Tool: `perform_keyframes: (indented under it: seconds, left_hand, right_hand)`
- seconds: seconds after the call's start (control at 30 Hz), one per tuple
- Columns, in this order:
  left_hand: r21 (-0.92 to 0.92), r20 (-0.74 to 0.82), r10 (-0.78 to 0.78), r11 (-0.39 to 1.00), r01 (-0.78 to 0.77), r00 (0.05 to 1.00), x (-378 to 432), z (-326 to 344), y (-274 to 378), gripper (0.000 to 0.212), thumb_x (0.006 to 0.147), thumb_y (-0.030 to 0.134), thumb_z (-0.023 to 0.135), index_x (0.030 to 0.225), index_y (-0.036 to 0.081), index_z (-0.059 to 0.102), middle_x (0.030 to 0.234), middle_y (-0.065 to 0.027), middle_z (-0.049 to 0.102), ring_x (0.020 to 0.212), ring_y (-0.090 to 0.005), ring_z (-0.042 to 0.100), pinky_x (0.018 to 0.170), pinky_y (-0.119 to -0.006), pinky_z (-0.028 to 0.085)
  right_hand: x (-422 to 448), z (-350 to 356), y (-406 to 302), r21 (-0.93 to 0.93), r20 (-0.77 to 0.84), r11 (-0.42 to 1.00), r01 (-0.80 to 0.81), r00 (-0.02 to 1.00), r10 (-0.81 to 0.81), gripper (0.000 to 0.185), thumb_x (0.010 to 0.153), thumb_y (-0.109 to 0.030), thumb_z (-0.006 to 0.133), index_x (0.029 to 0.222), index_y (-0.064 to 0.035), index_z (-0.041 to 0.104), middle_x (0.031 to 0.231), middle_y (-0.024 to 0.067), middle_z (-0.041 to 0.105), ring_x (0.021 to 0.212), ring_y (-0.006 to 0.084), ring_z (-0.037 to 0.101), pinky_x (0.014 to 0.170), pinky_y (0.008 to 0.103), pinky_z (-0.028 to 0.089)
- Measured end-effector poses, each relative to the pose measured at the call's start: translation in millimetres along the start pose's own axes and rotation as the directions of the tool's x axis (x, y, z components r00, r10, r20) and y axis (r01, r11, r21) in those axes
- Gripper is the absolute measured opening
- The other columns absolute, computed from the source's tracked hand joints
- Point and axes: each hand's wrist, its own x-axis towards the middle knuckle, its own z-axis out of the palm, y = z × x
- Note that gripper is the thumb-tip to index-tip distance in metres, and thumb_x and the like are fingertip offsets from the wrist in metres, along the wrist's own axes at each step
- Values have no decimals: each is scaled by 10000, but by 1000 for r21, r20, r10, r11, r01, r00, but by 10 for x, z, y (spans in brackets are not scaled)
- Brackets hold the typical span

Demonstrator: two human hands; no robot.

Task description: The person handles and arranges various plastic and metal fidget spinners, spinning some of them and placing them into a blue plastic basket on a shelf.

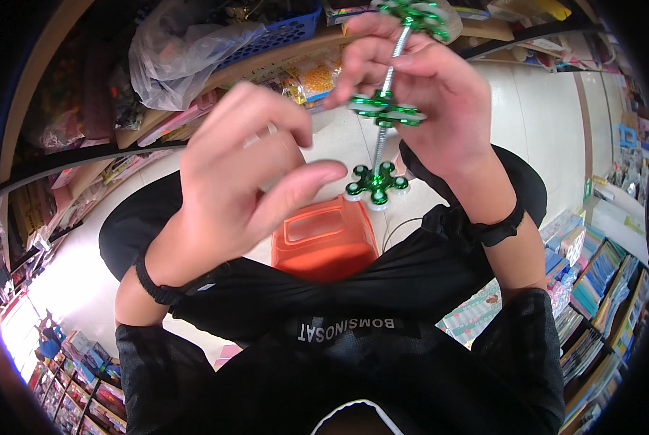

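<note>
My right hand (pixel 438 92) holds a silvery coiled metal rod (pixel 394 65) between thumb and fingers. Shiny green flower-shaped pieces with pale rounded tips sit along it: one at the top end (pixel 419 16), one in the middle (pixel 385 110), and one at the lower end (pixel 377 185), hanging above the floor. To the left is my left hand (pixel 248 163), blurred, its fingers curled and its thumb stretched towards the lowest green piece without touching it. I see nothing in that hand, but the inside of its curled fingers is hidden.
An orange plastic stool (pixel 327 234) stands between my knees. Ahead, a wooden shelf (pixel 281 51) carries a blue plastic basket (pixel 281 32) and a translucent plastic bag (pixel 177 54). Racks of books (pixel 601 288) stand at the right, with more stocked shelves (pixel 79 391) at the lower left.
</note>
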Motion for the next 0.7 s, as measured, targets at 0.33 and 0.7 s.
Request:
perform_keyframes:
  seconds: [0.33,0.7]
  left_hand:
    - [-100,108,40,995,-29,993,-194,398,118,350,686,140,853,976,41,682,899,-80,634,720,-251,582,610,-331,461]
    - [-5,90,147,989,-147,985,-249,372,106,239,727,126,783,928,27,699,866,-79,638,699,-231,588,601,-326,457]
  right_hand:
    - [-9,-12,-110,8,128,996,94,987,-94,91,882,-189,437,929,-122,475,528,-44,468,578,184,580,761,448,504]
    - [-16,68,-130,50,168,998,47,984,-55,52,896,-175,470,918,-133,448,517,-47,459,536,167,563,751,425,506]
